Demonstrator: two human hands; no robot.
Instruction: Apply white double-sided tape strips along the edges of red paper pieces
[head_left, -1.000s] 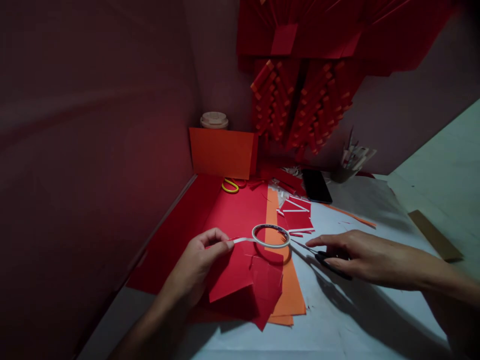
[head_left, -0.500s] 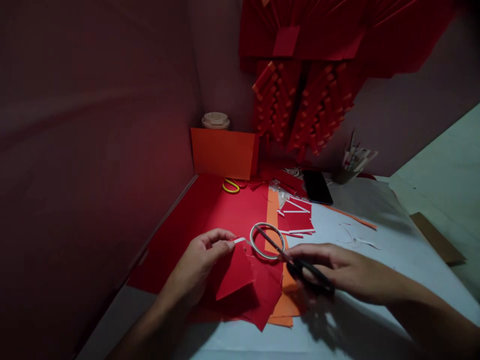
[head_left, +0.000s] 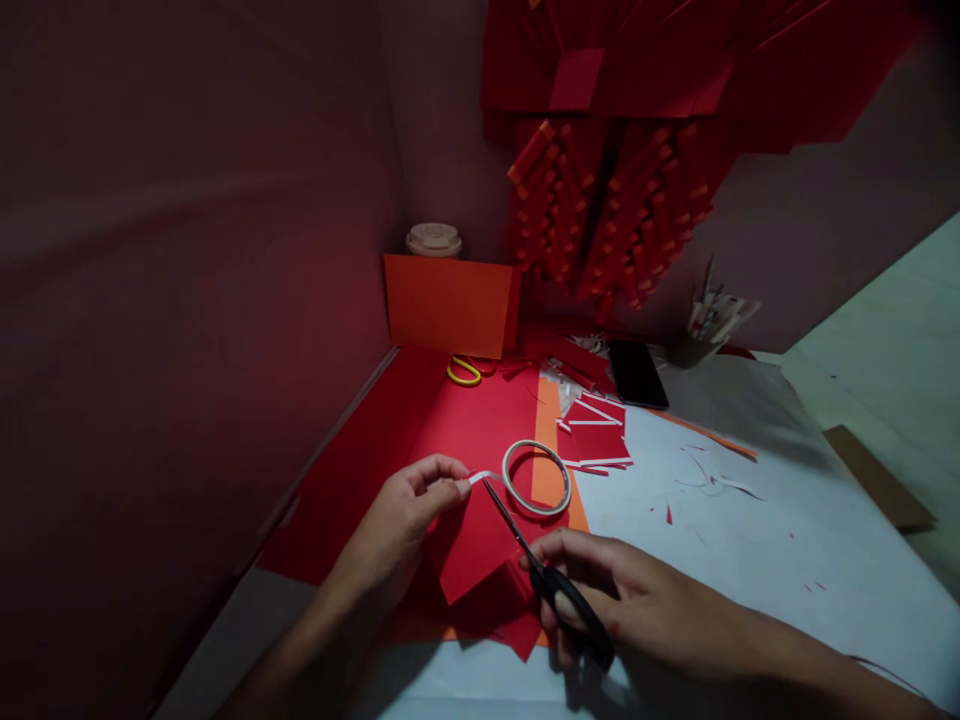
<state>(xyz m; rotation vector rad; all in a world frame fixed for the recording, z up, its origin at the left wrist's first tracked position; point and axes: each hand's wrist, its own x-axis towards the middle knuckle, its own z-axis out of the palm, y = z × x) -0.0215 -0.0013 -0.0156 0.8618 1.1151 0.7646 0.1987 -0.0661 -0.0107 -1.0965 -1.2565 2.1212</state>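
My left hand [head_left: 409,515] is closed, pinching a red paper piece [head_left: 469,555] at its upper edge, along with the end of a white tape strip [head_left: 481,476]. The strip runs from my fingertips to a thin tape roll [head_left: 505,482], a ring standing tilted over the papers. In my right hand [head_left: 619,580] is a pair of black-handled scissors [head_left: 574,610], pointing up and left. Their blade tips are at the strip between my left fingertips and the roll; whether they touch it I cannot tell. More red sheets lie under the held piece.
Red pieces with white strips [head_left: 600,440], a black phone [head_left: 637,374] and a pen cup [head_left: 694,345] lie to the right and back. Yellow-handled scissors [head_left: 465,372] rest near an upright orange card [head_left: 448,308]. Paper scraps [head_left: 669,514] dot the white tabletop [head_left: 720,560]. Red paper decorations [head_left: 645,210] hang above.
My right hand has brought the scissors left and down, away from in front of the roll, their tips now at the tape strip. My left hand has barely moved.
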